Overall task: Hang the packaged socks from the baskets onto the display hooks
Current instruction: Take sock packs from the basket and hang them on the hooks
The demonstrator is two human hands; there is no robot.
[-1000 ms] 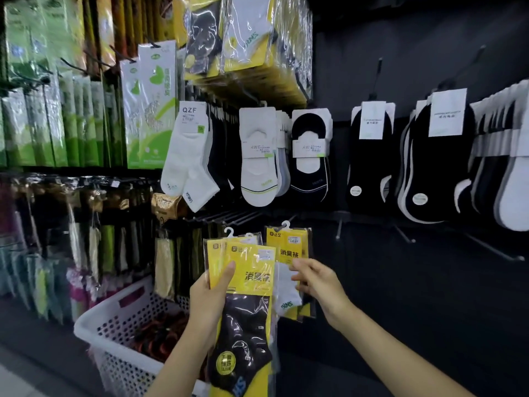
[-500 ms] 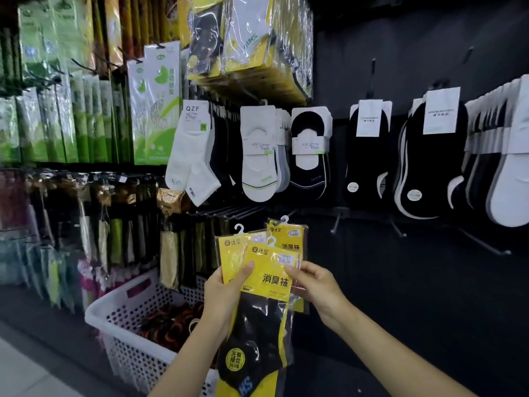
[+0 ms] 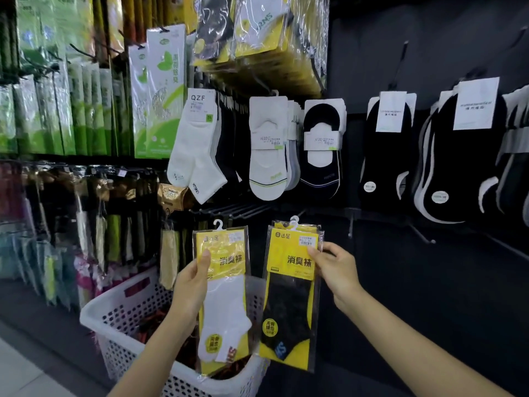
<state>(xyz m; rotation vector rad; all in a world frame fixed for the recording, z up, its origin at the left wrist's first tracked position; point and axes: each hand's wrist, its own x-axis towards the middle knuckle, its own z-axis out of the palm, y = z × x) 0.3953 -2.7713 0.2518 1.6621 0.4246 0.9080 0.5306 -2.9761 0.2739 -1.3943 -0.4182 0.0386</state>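
My left hand grips a yellow pack of white socks by its left edge, its white hanger hook pointing up. My right hand pinches the right edge of a yellow pack of black socks, held upright beside the first with more packs stacked behind it. Both packs hang in the air just below a row of bare black display hooks. Under my left arm stands a white perforated basket with more dark packs inside.
The wall above holds hung white and black socks, low-cut socks and yellow packs. Green and dark packets fill the racks at left. More black socks hang at right above bare pegs on the dark panel.
The packs were bunched together in front of me. Now my right hand has drawn the black-sock pack off to the right, leaving the white-sock pack showing in my left hand.
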